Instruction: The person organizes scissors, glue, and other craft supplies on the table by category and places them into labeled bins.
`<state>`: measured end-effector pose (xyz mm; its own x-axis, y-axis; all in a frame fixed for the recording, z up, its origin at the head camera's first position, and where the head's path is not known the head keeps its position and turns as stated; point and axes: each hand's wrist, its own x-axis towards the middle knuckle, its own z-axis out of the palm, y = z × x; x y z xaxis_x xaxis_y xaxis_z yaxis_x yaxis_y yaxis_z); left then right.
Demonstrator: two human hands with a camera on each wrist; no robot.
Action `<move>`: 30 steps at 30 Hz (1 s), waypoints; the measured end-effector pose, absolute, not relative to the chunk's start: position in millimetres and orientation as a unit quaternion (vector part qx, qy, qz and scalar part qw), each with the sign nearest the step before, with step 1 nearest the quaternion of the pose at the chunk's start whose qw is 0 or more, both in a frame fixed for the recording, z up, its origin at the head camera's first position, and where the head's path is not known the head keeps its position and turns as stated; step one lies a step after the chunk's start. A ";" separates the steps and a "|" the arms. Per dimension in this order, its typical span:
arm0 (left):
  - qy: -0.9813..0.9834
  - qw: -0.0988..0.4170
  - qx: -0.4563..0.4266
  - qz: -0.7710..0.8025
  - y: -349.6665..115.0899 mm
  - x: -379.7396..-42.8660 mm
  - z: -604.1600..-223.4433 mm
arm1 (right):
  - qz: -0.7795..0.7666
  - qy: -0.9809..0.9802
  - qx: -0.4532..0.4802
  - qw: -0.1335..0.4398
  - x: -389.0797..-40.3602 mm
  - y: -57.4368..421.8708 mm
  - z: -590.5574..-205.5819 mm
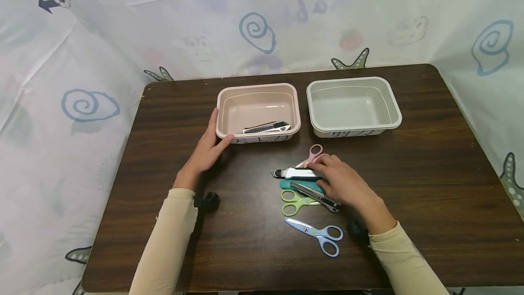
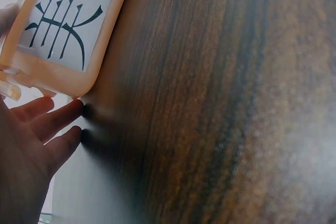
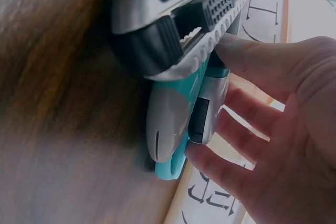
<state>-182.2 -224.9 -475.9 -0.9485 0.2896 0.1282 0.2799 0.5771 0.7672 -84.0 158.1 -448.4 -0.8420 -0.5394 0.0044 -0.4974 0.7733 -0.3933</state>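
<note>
The white-and-black utility knife (image 1: 300,174) is pinched near its handle end between the thumb and fingers of the right hand (image 1: 344,181); whether it has been lifted clear of the pile cannot be told. Its tip is pointed to the left, and it is seen in front of the bins, across the middle of the table (image 1: 442,172). Just beside it, on the near side, a teal cutter (image 1: 288,185) is partly covered by a grey cutter (image 1: 317,197), which is laid aslant, its near end close to the right hand. 3 pairs of scissors are also seen: the pink scissors (image 1: 310,159) on the far side of the knife, the green scissors (image 1: 300,201) partly covered by the grey cutter, and the blue scissors (image 1: 315,232) set apart, nearest the person. The pink bin (image 1: 254,108) is touched at its near left corner by the left hand (image 1: 206,149), whose fingers are extended and spread, not clenched. Inside that bin a black-and-silver cutter (image 1: 266,127) is held along the near wall. To the right is placed the grey-green bin (image 1: 352,104).
</note>
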 end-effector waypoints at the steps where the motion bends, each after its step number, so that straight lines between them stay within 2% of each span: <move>1: 0.887 0.006 0.162 0.432 -224.9 -182.6 -476.0 | -0.190 0.941 -0.276 0.054 -84.1 158.1 -448.6; 30: 0.887 0.008 0.154 0.436 -224.5 -181.7 -476.0 | -0.123 0.941 -0.314 0.019 -81.7 164.2 -438.7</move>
<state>-181.7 -224.5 -476.0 -0.9525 0.2795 0.1207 0.2662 0.5723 0.7756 -81.7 164.2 -438.7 -0.8018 -0.5962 0.0407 -0.5867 0.7723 -0.2435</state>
